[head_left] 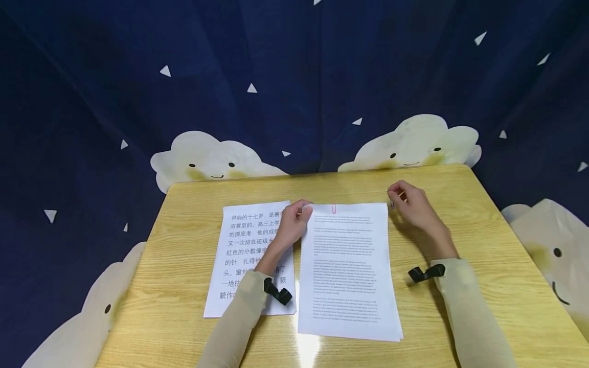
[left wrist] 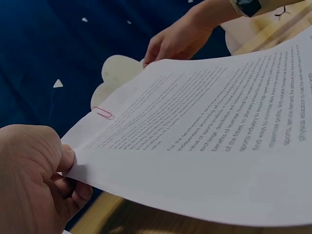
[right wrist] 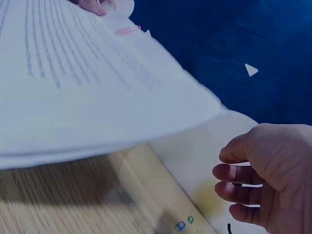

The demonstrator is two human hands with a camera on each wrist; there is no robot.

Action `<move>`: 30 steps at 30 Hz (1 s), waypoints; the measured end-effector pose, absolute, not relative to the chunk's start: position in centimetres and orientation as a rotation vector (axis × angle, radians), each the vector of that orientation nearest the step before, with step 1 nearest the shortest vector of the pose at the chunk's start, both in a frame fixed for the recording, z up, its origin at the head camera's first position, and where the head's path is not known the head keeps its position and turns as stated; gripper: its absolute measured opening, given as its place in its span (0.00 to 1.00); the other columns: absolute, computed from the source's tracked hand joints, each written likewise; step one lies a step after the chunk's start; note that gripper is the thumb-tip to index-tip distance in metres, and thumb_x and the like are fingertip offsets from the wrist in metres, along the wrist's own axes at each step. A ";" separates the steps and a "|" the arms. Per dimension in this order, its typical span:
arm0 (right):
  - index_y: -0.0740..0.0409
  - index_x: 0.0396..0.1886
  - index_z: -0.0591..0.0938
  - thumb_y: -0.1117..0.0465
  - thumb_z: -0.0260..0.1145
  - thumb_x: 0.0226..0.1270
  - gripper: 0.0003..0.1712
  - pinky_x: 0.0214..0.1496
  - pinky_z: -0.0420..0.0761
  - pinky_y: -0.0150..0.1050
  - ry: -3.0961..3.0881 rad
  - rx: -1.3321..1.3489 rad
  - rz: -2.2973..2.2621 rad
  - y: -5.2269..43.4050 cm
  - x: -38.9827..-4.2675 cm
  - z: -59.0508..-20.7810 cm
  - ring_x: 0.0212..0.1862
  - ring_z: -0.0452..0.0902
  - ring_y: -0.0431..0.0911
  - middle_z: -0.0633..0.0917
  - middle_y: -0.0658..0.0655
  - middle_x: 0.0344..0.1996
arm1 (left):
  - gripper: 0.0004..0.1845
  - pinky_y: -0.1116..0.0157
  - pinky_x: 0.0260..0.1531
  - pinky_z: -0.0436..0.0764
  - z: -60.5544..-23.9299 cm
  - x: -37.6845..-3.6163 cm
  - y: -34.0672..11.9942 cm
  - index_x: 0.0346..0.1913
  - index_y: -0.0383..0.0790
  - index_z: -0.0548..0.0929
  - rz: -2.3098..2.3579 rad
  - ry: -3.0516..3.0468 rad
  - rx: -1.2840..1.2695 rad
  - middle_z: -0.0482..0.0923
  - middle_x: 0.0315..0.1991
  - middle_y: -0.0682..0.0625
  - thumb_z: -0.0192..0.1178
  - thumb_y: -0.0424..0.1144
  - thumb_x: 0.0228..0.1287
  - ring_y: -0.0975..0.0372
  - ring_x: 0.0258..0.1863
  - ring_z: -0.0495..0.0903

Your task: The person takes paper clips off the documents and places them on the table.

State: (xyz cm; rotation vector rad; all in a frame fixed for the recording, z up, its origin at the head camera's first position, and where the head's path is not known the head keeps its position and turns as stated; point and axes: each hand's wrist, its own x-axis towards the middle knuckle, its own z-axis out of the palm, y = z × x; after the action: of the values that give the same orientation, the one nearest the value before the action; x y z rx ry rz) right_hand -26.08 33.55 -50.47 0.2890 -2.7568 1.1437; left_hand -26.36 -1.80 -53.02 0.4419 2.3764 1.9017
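A stack of printed sheets (head_left: 346, 271) lies in the middle of the head view, with a pink paper clip (left wrist: 103, 113) on its top edge. My left hand (head_left: 293, 222) pinches the stack's upper left corner between thumb and fingers. In the right wrist view the stack's near edge stands raised over the table. Beyond the upper right corner is my right hand (head_left: 411, 207), its fingers (right wrist: 239, 192) loosely bent with nothing visible between them. Below that hand, a small blue clip-like piece (right wrist: 180, 225) and a green one (right wrist: 190, 219) lie near the table's edge.
Another stack of paper (head_left: 250, 255), printed in large Chinese characters, lies to the left, partly under my left forearm. The wooden table (head_left: 175, 245) ends at a dark blue curtain (head_left: 294, 61) with white clouds. Each wrist carries a black strap mount (head_left: 425, 272).
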 end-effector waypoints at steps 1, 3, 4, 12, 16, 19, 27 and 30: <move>0.67 0.53 0.80 0.57 0.54 0.85 0.17 0.33 0.74 0.35 -2.759 0.307 1.137 33.4 -26.0 -50.4 0.37 0.75 0.51 0.84 0.63 0.40 | 0.10 0.69 0.26 0.78 -53.0 -26.3 -1.8 0.50 0.36 0.87 1.902 2.375 0.441 0.87 0.36 0.43 0.55 0.34 0.81 0.62 0.24 0.82; 0.67 0.52 0.80 0.57 0.54 0.85 0.16 0.34 0.74 0.35 -2.753 0.346 1.131 33.0 -25.9 -50.2 0.37 0.75 0.51 0.84 0.62 0.39 | 0.10 0.69 0.26 0.77 -52.9 -26.3 -1.8 0.50 0.36 0.87 1.899 2.375 0.441 0.87 0.35 0.43 0.55 0.34 0.81 0.62 0.24 0.82; 0.66 0.51 0.81 0.56 0.54 0.86 0.17 0.34 0.74 0.35 -2.754 0.368 1.127 32.8 -25.9 -50.1 0.37 0.74 0.50 0.84 0.61 0.39 | 0.10 0.69 0.26 0.77 -52.9 -26.3 -1.7 0.50 0.36 0.87 1.897 2.376 0.442 0.87 0.35 0.42 0.55 0.34 0.81 0.62 0.24 0.82; 0.60 0.49 0.83 0.50 0.54 0.86 0.19 0.31 0.73 0.36 -2.787 0.471 1.179 30.8 -25.4 -49.2 0.34 0.74 0.49 0.82 0.57 0.34 | 0.11 0.68 0.28 0.79 -52.6 -26.0 -1.7 0.50 0.34 0.87 1.875 2.391 0.459 0.87 0.37 0.41 0.55 0.34 0.81 0.63 0.25 0.82; 0.59 0.49 0.83 0.48 0.58 0.83 0.18 0.38 0.76 0.38 -2.842 0.498 1.173 29.8 -25.2 -48.8 0.39 0.76 0.50 0.84 0.56 0.37 | 0.11 0.68 0.28 0.79 -52.4 -26.0 -1.6 0.51 0.34 0.87 1.872 2.382 0.459 0.87 0.38 0.41 0.55 0.35 0.81 0.63 0.25 0.83; 0.59 0.49 0.83 0.50 0.62 0.81 0.16 0.46 0.76 0.41 -2.865 0.520 1.164 29.3 -25.1 -48.7 0.43 0.77 0.50 0.86 0.56 0.40 | 0.11 0.68 0.28 0.79 -52.4 -25.9 -1.6 0.51 0.34 0.87 1.872 2.380 0.470 0.87 0.38 0.41 0.55 0.35 0.81 0.63 0.24 0.83; 0.57 0.45 0.83 0.57 0.63 0.81 0.08 0.46 0.75 0.42 -2.853 0.571 1.120 28.8 -25.0 -48.9 0.42 0.76 0.49 0.86 0.55 0.39 | 0.11 0.68 0.28 0.81 -52.5 -26.0 -1.5 0.51 0.35 0.87 1.864 2.381 0.488 0.87 0.39 0.42 0.55 0.35 0.81 0.61 0.26 0.84; 0.57 0.45 0.83 0.58 0.64 0.80 0.07 0.46 0.76 0.43 -2.856 0.570 1.115 28.6 -25.0 -48.9 0.42 0.76 0.49 0.86 0.55 0.39 | 0.11 0.67 0.29 0.82 -52.5 -25.9 -1.5 0.52 0.35 0.87 1.858 2.382 0.483 0.87 0.40 0.42 0.54 0.35 0.81 0.60 0.28 0.85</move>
State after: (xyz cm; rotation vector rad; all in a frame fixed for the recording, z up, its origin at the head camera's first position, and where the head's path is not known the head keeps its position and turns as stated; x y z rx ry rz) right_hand -24.96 28.58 -48.93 0.5700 -2.8562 1.1147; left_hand -25.94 -1.46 -52.55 0.4828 2.3820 1.8576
